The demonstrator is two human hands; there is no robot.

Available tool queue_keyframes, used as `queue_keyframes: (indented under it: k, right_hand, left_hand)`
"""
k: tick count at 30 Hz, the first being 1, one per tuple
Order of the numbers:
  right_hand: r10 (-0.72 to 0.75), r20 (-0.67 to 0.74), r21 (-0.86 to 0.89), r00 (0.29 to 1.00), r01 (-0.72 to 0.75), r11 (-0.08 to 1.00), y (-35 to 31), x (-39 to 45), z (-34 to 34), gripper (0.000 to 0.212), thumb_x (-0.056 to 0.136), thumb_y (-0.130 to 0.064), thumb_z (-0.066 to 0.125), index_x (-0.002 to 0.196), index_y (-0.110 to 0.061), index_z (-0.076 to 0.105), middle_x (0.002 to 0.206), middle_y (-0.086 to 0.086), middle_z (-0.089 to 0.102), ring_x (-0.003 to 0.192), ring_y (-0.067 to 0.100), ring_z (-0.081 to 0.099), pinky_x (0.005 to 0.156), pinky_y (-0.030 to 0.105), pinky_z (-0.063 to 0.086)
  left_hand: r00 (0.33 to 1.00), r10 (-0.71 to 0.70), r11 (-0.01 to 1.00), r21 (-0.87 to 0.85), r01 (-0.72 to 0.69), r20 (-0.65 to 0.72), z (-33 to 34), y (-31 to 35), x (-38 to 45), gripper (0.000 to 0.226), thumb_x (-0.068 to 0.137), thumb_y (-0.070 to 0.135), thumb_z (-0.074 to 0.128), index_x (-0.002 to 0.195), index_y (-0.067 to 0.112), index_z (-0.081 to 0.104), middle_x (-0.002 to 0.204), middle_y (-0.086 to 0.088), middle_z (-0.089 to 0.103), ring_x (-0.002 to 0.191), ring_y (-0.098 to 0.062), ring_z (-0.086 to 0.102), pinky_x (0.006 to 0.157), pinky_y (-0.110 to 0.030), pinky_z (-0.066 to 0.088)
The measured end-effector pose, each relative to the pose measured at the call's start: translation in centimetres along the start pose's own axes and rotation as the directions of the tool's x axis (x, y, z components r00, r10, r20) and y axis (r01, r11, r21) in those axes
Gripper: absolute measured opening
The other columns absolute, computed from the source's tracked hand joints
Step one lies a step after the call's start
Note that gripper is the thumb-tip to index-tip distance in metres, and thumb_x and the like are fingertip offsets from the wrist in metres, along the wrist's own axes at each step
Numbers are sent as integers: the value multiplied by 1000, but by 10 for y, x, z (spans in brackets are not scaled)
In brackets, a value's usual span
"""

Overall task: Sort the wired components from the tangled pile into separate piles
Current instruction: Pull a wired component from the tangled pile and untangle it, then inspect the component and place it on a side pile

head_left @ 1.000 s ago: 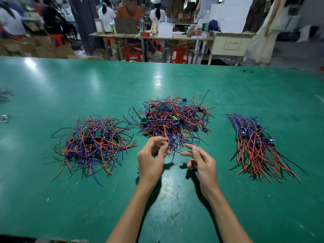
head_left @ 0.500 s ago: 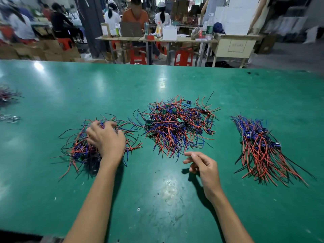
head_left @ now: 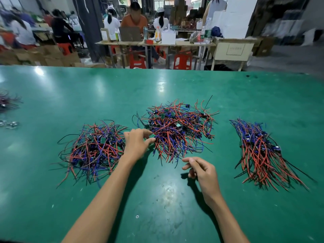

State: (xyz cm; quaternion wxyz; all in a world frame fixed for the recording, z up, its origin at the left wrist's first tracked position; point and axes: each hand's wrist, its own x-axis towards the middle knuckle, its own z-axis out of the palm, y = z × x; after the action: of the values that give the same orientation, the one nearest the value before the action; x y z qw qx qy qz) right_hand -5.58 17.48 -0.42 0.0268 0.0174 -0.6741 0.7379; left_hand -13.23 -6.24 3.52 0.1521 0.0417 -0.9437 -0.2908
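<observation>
Three piles of red, blue and black wires (head_left: 177, 132) with small green circuit boards (head_left: 102, 140) lie on a glossy teal-green table (head_left: 157, 199).

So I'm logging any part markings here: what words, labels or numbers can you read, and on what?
None can be read.
Cream cabinet: framed label on its front, text too blurred.
Bottles on the far table: labels too small.
Small green boards in the middle pile: any markings too small.
</observation>
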Motion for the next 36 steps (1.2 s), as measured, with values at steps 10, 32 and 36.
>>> queue_keyframes:
  k: [10, 32, 36]
  right_hand:
    - [23, -3, 76, 1000, -23, 997, -1, -1, 3, 24, 101, -31, 59, 102, -16, 78, 85, 4, 76, 61, 7, 59, 55, 16, 48]
    - [-4, -130, 67, 992, 13, 998, 3, -3, -1, 21, 85, -29, 74, 105, -20, 76, 78, 1, 75, 72, 12, 72, 69, 24, 56]
    - [-4, -122, 161, 993, 24, 987, 4, -1, -2, 25, 88, -9, 74, 111, -18, 72, 81, 6, 77, 75, 12, 73, 75, 21, 57]
  left_hand:
    - [968, 249, 830, -520, -202, 20, 23, 51, -92, 27, 75, 21, 87, 101, 26, 80, 87, 8, 67, 70, -3, 57, 67, -15, 46]
    - [975, 142, 863, -462, -206, -169, 42, 41, -126, 29, 84, 2, 77, 101, 24, 73, 94, 18, 71, 84, -5, 66, 78, -17, 51]
    - [996, 68, 900, -434, -39, 51, 34, 39, -129, 25, 87, 30, 76, 110, 37, 68, 100, 24, 69, 85, -2, 66, 82, -26, 55]
